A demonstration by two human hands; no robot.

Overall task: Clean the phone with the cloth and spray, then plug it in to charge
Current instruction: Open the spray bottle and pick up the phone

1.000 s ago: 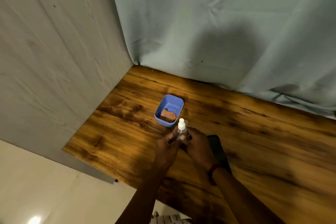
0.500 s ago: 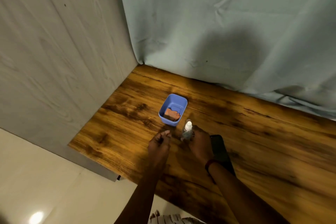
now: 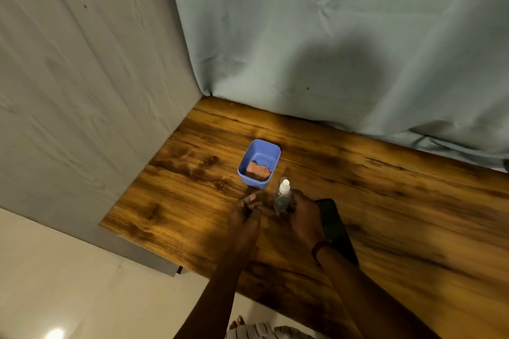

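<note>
A small clear spray bottle (image 3: 282, 197) with a white nozzle stands upright on the wooden table (image 3: 407, 201). My right hand (image 3: 304, 217) is wrapped around its lower body. My left hand (image 3: 246, 215) hovers just left of the bottle with fingers curled together, and nothing shows in them. A dark phone (image 3: 334, 228) lies flat to the right of my right hand, partly hidden by my wrist. A folded orange-brown cloth (image 3: 257, 172) sits inside a small blue tub (image 3: 249, 154) just behind the bottle.
A pale blue curtain (image 3: 330, 36) hangs along the table's far edge. A grey panel wall (image 3: 82, 91) closes off the left side. The table's near edge drops to a light floor (image 3: 55, 283). No charger or cable is in view.
Both hands held the bottle raised a second ago. The bottle now stands on the table, held only by my right hand. My left hand has come off it and moved a little left.
</note>
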